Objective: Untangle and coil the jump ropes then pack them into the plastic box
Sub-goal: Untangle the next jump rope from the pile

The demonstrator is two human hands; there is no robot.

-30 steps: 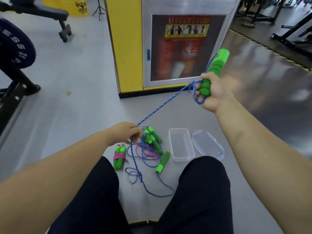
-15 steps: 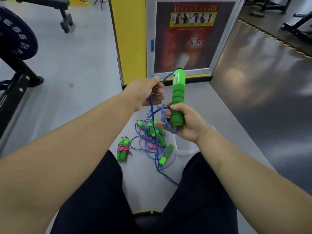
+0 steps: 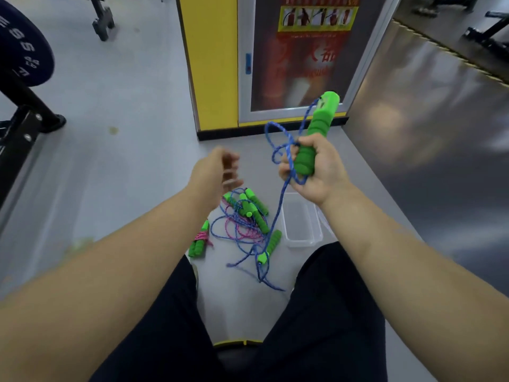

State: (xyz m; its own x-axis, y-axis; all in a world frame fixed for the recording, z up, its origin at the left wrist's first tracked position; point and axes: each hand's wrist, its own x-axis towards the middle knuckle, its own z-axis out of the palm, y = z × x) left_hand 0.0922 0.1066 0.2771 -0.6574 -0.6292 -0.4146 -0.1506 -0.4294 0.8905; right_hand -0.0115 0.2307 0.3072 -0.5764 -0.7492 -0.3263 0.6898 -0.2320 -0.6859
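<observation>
My right hand (image 3: 316, 172) grips a green foam handle (image 3: 314, 139) of the blue jump rope (image 3: 281, 150), with loops of the blue cord gathered against it. The cord runs down to a tangle of blue and pink ropes (image 3: 242, 230) with several green handles on the floor between my legs. My left hand (image 3: 217, 172) hovers above the tangle, blurred, fingers loose and holding nothing. A coiled pink rope bundle (image 3: 199, 241) lies to the left. The clear plastic box (image 3: 301, 221) sits open on the floor under my right wrist.
A yellow cabinet with a glass door (image 3: 275, 64) stands ahead. A weight plate and black rack (image 3: 19, 78) are at the left. Dark glossy flooring (image 3: 427, 133) lies to the right. My dark-trousered legs (image 3: 165, 326) flank the ropes.
My left hand has let go of the blue cord and dropped away to the left. My right hand keeps the handle, now with a cord loop on it, and has lifted slightly to the right.
</observation>
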